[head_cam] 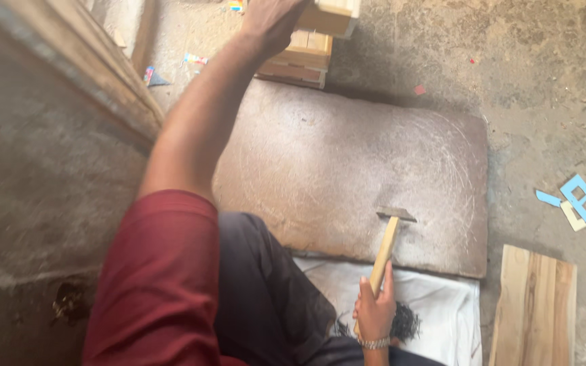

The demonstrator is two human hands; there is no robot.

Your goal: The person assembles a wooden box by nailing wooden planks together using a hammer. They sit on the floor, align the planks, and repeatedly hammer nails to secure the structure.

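Right hand (pixel 375 308), wrapped shut around the lower end of a wooden-handled hammer (pixel 388 238), is seen nearest the camera, at about five o'clock in the head view. A beaded bracelet (pixel 374 343) is worn at that wrist, and a small dark heap, possibly nails (pixel 405 322), is seen just beside it on a white cloth (pixel 442 305). The hammer's long axis is pointed toward twelve o'clock, tilted slightly to one, with its metal head resting on or just above a worn, scratched slab (pixel 347 163) laid flat on the ground.

Beyond the slab, at twelve o'clock, the left hand (pixel 270 20) is stretched out at full reach and is closed over a pale wooden block (pixel 330 15) atop a stack of wooden pieces (pixel 300 61); the fingers are partly cut off by the frame edge. The stack is thus far nearer the left hand than the right, with the slab lying between the two hands.

A loose plank (pixel 536 305) is seen at four o'clock, and blue scraps (pixel 576 200) at three.
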